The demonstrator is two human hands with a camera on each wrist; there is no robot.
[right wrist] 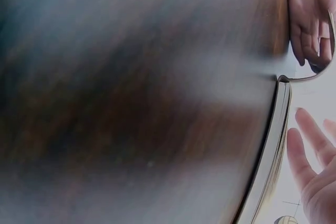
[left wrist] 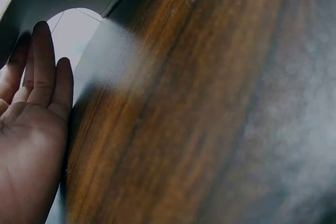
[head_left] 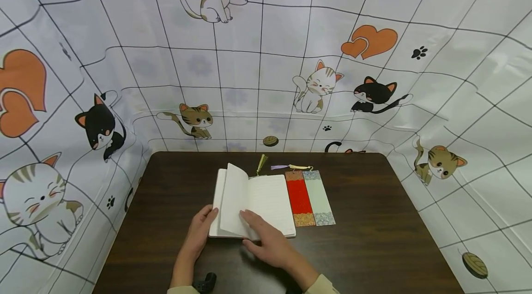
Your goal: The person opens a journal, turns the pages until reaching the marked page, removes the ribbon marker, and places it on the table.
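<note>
At centre, left hand (head_left: 197, 231) grips a white-paged notebook (head_left: 272, 199); straight-fingered right hand (head_left: 271, 244) covers its near edge; bookmarks (head_left: 299, 197) lie right.

Wears a pale beige fabric left sleeve (head_left: 183, 290) and a matching pale beige fabric right sleeve (head_left: 322, 285), ending short of a bare left hand (head_left: 199, 231) and a bare right hand (head_left: 270, 244). Carries a black, round-ended device (head_left: 205, 282) beside the left sleeve. Shows a small dark piece (head_left: 293, 290) by the right sleeve, mostly cropped.
</note>
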